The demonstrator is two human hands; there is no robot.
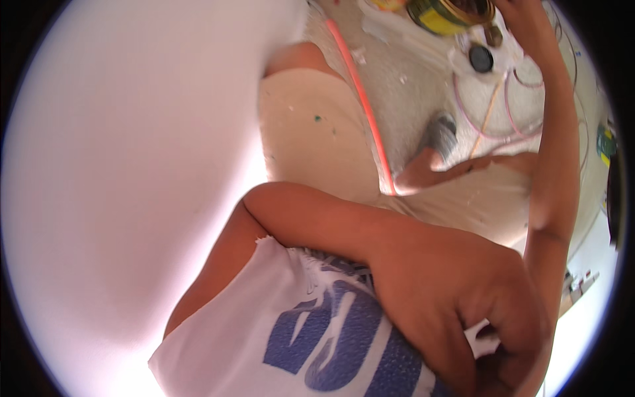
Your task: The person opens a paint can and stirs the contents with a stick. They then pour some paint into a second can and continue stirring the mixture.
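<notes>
Bent across the front of my printed white shirt, my left arm ends in my left hand at the lower right. Its fingers are curled in, and what they hold, if anything, is hidden. My right arm stretches up along the right side. At the top edge my right hand is partly cut off beside the rim of a yellow and dark green tin; its fingers do not show. Just below the tin is a dark round cap or lid on a whitish container or sheet.
A large white surface fills the left side. A thin orange-red tube or pole runs between my legs in beige trousers. Loose pinkish hoses or cords lie on the floor near my foot. A green and yellow object stands far right.
</notes>
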